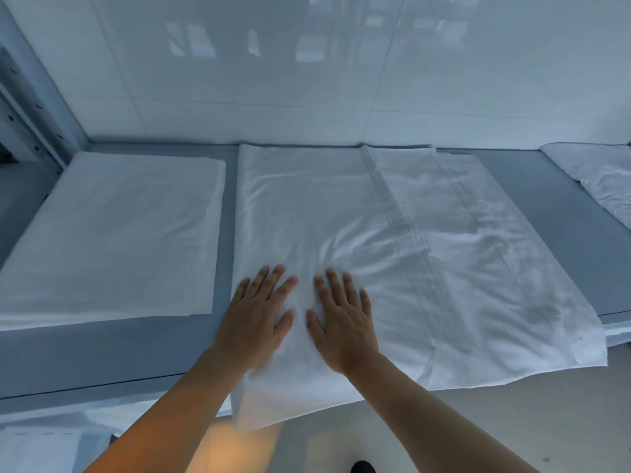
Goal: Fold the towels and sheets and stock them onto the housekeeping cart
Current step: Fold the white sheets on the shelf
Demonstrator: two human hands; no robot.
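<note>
Closest to me are both hands, flat on the sheet (392,240) near its front-left part: left hand (254,312) and right hand (341,319) sit side by side, palms down, fingers straight and a bit spread, gripping nothing, just pressing the cloth. Forearms come in from the bottom of the view and angle toward each other. The sheet is lying spread on the grey table (102,356), with its near edge hanging over the table's front and a layer already folded over so a hemmed band runs up the middle. My guess is this stuff is thin, light and floppy, so it'll slide and wrinkle the second I drag it; there are creases fanning out from my right fingertips. I'd smooth outward with flat palms, then pinch the corners or the hemmed edge to bring over the next fold, since grabbing the middle would just bunch it up. To the left, apart from it, is a folded sheet (112,233) lying flat. Far right there's a rumpled pile of linen (601,175) at the table's edge, and beyond everything a glossy white wall (307,80). No cart in view.
</note>
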